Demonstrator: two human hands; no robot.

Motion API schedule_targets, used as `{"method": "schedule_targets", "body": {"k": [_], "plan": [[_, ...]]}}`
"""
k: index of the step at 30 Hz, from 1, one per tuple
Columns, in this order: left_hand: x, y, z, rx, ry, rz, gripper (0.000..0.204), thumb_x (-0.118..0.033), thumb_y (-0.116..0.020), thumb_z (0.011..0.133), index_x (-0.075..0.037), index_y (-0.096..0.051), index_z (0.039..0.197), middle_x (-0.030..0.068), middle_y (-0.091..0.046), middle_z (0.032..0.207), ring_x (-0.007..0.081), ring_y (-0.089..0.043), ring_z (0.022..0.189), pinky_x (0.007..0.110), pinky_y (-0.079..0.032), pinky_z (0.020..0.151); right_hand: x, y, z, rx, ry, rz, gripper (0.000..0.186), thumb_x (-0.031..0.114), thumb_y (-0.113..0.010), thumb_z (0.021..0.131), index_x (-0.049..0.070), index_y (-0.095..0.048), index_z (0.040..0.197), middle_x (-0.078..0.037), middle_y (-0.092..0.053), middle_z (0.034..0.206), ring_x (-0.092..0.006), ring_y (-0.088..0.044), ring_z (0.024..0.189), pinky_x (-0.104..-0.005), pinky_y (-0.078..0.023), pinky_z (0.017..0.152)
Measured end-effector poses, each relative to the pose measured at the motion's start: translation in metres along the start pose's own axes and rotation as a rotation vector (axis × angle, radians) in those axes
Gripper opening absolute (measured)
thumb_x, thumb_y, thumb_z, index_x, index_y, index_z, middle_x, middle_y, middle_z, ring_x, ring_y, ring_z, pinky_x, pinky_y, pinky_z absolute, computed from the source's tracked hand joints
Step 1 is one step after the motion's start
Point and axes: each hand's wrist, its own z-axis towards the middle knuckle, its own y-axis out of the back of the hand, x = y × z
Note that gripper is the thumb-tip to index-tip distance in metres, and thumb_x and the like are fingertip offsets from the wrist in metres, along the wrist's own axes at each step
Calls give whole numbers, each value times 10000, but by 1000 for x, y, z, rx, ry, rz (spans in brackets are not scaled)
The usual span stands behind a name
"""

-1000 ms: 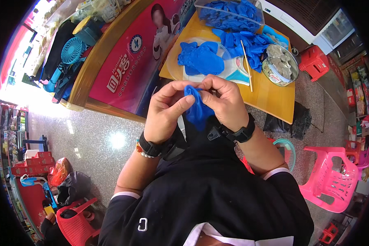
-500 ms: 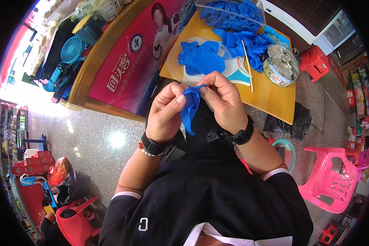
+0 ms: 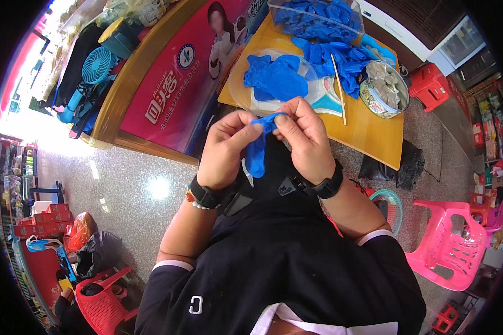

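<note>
My left hand [image 3: 229,142] and my right hand [image 3: 303,137] stretch a limp blue cloth-like piece [image 3: 255,159] between their pinched thumbs and fingers. Its top edge runs from hand to hand, while the lower end hangs beneath my left fingers. What exact kind of item it is, I cannot tell. Just beyond my hands, similar flat blue pieces [image 3: 282,78] lie on a round clear tray [image 3: 238,92]. A loose pile of blue pieces [image 3: 341,60] sits on the wooden table [image 3: 369,134] to its right.
A clear bin [image 3: 296,23] of blue pieces stands at the table's far end. Beside a thin stick [image 3: 337,89] is a round tub [image 3: 383,92] of greyish pieces. A pink counter [image 3: 167,84] borders the left; a pink chair [image 3: 450,245] stands at right, a red chair [image 3: 106,298] lower left.
The blue piece, bunched and pointed before, is now drawn out between my fingertips, with a rounder hanging end. My hands have shifted only slightly.
</note>
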Motion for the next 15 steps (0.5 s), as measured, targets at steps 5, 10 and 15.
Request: {"method": "schedule_targets", "body": {"k": [5, 10, 15], "plan": [[0, 11, -2, 429, 153, -98, 118, -135, -583, 895, -35, -617, 948, -29, -507, 845, 44, -388, 633, 204, -303, 547, -8, 10, 6, -29, -44, 88, 66, 126, -488, 969, 65, -497, 946, -11, -546, 889, -62, -503, 791, -217, -428, 719], [9, 19, -1, 455, 34, -287, 226, -156, -563, 913, 0, -600, 1073, 58, -629, 985, 108, -593, 862, 239, -470, 720, -5, 9, 6, 41, -193, 347, 18, 87, -492, 951, 70, -489, 947, -11, -551, 870, -69, -508, 755, -207, -415, 685], [13, 15, 2, 340, 93, -409, 296, -284, -507, 950, -12, -529, 1065, 77, -556, 823, 116, -459, 585, 238, -363, 518, 1, 6, 4, 142, 8, 10, 259, -46, -511, 874, 57, -489, 1111, -19, -566, 831, -86, -525, 744, -218, -426, 687]]}}
